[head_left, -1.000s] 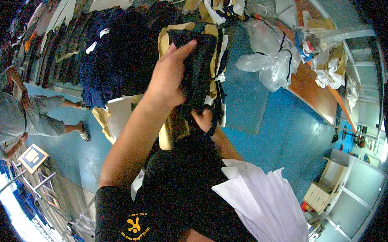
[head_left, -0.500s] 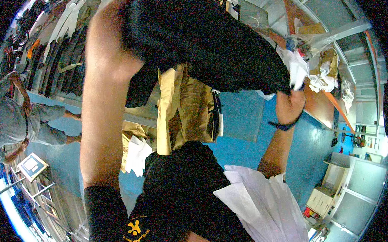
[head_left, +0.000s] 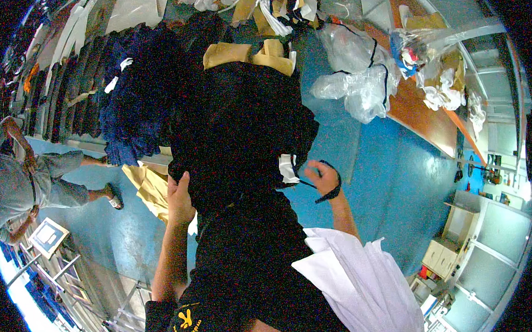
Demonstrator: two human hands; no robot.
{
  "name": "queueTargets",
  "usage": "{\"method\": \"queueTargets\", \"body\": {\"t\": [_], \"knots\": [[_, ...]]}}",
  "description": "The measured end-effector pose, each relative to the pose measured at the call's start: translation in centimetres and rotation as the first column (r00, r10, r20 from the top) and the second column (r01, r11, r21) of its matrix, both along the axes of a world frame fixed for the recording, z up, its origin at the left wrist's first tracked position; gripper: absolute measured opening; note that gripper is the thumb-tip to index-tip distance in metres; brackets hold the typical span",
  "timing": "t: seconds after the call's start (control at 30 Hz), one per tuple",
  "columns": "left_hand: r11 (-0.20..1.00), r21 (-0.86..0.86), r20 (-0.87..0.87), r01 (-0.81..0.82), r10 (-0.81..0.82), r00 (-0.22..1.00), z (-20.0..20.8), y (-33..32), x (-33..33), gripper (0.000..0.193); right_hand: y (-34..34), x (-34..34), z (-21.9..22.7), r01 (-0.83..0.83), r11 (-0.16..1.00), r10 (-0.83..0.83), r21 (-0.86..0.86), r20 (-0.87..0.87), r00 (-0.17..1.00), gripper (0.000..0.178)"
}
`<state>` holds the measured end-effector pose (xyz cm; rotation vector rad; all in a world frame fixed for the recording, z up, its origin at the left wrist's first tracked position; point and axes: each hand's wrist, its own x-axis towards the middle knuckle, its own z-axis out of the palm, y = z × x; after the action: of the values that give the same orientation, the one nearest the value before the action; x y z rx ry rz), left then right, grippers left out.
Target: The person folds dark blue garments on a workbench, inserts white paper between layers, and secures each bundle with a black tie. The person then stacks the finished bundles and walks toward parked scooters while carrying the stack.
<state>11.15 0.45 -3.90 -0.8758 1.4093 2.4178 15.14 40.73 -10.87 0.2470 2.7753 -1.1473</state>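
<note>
A thick heap of black fabric [head_left: 240, 125] lies in front of my body, over brown paper [head_left: 273, 57] whose ends stick out at its far edge. My left hand [head_left: 181, 199] grips the near left edge of the fabric, thumb on the near face and fingers hidden behind it. Beside its right edge is my right hand [head_left: 322, 178], fingers curled, with a black band round the wrist. A thin dark strip runs between this hand and the fabric; what the fingers hold is hard to make out. A white tag or piece of paper [head_left: 288, 168] shows at the fabric's right edge.
A navy fabric pile [head_left: 132, 94] stands left of the black heap. Clear plastic bags [head_left: 357, 73] lie at the far right. White sheets [head_left: 360, 280] hang at my right side. Another person [head_left: 23, 170] stands at left. More brown paper [head_left: 151, 189] is near my left hand.
The black fabric has come down from high in front of me onto the brown paper. Both hands have lowered and drawn closer to my body, uncovering the navy pile and plastic bags.
</note>
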Motion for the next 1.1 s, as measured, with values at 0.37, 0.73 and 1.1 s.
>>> {"method": "queueTargets", "body": {"t": [0.37, 0.73, 1.1], "knots": [[0.993, -0.032, -0.024, 0.116, -0.117, 0.993, -0.9, -0.9, 0.2, 0.046, 0.5, -4.3, -10.8, 0.672, 0.686, -0.397, -0.279, 0.631, 0.667, 0.057], [0.970, -0.168, -0.120, 0.176, -0.197, 0.973, -1.7, -1.9, 1.0, 0.040, -0.8, -6.6, -6.2, 0.417, 0.864, -0.459, -0.283, -0.104, 0.882, 0.027], [0.866, 0.464, 0.060, 0.189, -0.244, 0.968, -4.2, -1.9, -2.3, 0.074, -20.7, -3.9, 7.0, -0.668, 0.738, 0.663, -0.097, -0.077, 0.744, 0.026]]}}
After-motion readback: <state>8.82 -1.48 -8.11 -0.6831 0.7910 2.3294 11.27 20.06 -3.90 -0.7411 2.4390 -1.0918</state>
